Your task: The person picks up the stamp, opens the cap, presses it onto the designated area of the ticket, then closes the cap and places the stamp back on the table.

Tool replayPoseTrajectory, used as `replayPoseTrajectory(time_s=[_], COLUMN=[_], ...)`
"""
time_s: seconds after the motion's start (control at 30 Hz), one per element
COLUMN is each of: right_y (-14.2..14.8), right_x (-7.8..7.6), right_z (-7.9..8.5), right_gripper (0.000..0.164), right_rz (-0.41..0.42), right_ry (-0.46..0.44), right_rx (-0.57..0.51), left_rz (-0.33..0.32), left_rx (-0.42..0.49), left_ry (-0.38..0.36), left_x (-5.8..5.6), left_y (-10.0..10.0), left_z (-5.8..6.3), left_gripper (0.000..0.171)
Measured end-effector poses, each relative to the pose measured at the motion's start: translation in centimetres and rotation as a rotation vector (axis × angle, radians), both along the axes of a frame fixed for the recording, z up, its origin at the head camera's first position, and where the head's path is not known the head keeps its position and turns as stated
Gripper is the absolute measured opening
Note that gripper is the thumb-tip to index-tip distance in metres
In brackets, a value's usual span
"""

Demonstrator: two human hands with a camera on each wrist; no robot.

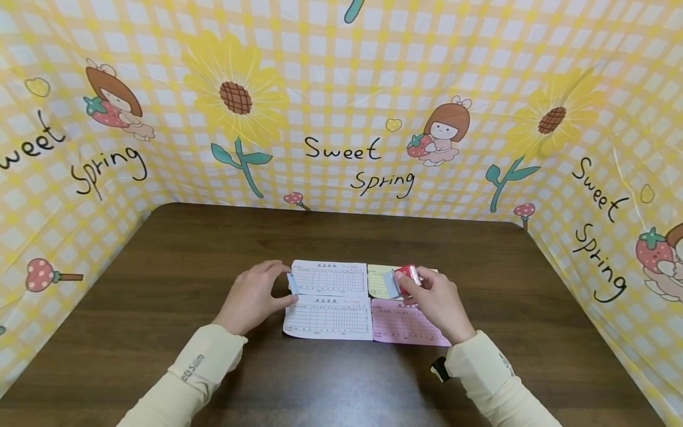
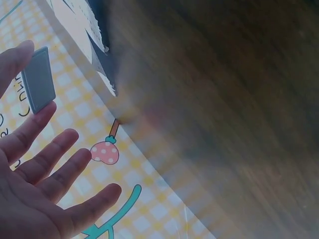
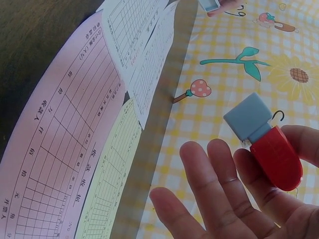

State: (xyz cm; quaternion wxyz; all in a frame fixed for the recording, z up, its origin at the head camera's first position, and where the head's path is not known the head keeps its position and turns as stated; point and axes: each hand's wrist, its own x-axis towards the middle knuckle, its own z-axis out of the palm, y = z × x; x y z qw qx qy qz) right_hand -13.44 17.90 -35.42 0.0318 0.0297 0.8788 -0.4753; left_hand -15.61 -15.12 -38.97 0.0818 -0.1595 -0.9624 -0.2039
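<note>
My left hand (image 1: 251,299) pinches a small light blue-grey cap (image 2: 41,82) between thumb and index finger, at the left edge of the white receipt slips. In the left wrist view its other fingers spread free of the cap. A stamp with a red handle (image 3: 279,162) and a square grey-blue head (image 3: 248,115) is held by my right hand (image 1: 440,302), thumb against index finger. It hovers over the yellow receipt slip (image 1: 377,286), partly covering it. Two white slips, an upper one (image 1: 328,279) and a lower one (image 1: 325,317), lie to the left. The pink slip (image 1: 400,323) is below the yellow one.
The slips lie on a dark wooden table (image 1: 331,237). A yellow-and-white checked cloth (image 1: 341,89) printed with flowers and cartoon figures encloses the back and sides. A black and yellow object (image 1: 440,369) sits at my right cuff.
</note>
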Motion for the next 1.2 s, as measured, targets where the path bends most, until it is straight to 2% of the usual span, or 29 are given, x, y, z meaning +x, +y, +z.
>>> replayPoseTrajectory(time_s=[0.33, 0.77, 1.2], right_y=[0.0, 0.0, 0.1], right_x=[0.2, 0.2, 0.1], right_z=[0.1, 0.1, 0.1], right_gripper=[0.038, 0.039, 0.038], right_rz=[-0.003, 0.002, 0.002], right_ry=[0.003, 0.005, 0.010], right_rx=[0.011, 0.013, 0.017], left_rz=[-0.009, -0.002, 0.016], left_rx=[-0.013, -0.038, -0.074], left_ry=[0.007, 0.017, -0.016], left_x=[0.0, -0.2, -0.3], left_y=[-0.8, -1.7, -2.6], left_z=[0.1, 0.0, -0.3], left_gripper=[0.048, 0.047, 0.049])
